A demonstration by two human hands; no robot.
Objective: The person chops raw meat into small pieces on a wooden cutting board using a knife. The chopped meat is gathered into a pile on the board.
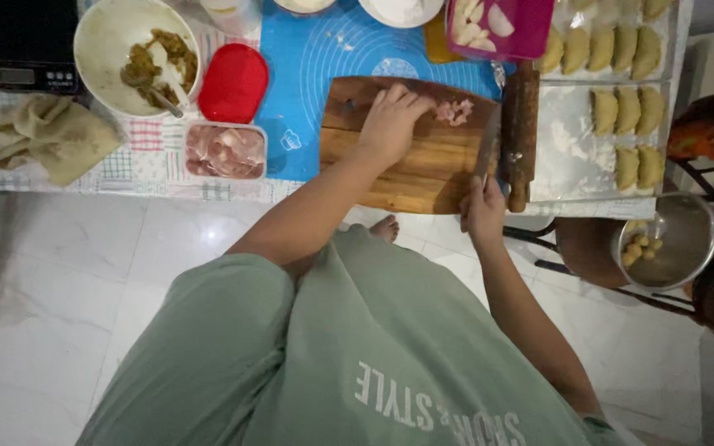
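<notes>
White glossy floor tiles fill the lower left of the frame, and a low table covered with a checked cloth and a blue silicone mat (316, 58) runs along the top. At upper centre lies a brown wooden cutting board (406, 157), and on its upper right part sits a small heap of pink chopped meat (454, 112). The left hand (390, 124) rests palm down on the board, fingers curled, fingertips touching the left edge of the meat; it grips nothing. The right hand (483, 211) is closed around the handle of a knife (487, 149), whose blade points up along the board's right edge, just below and right of the meat. Beside the knife, right of the board, lies a dark wooden rolling pin (520, 132).

Left of the board sits a clear rectangular tub of raw meat slices (226, 150), with a red plastic lid (234, 83) above it and a white bowl of brownish filling with a spoon (138, 54) at upper left. A crumpled beige cloth (43, 136) and a black kitchen scale (30, 49) occupy the far left. A magenta tray of pale pieces (497, 25) is at top centre, folded yellow dumplings (625, 107) lie on a floured sheet at upper right, and a steel bowl (675, 239) holding dough balls stands at right.
</notes>
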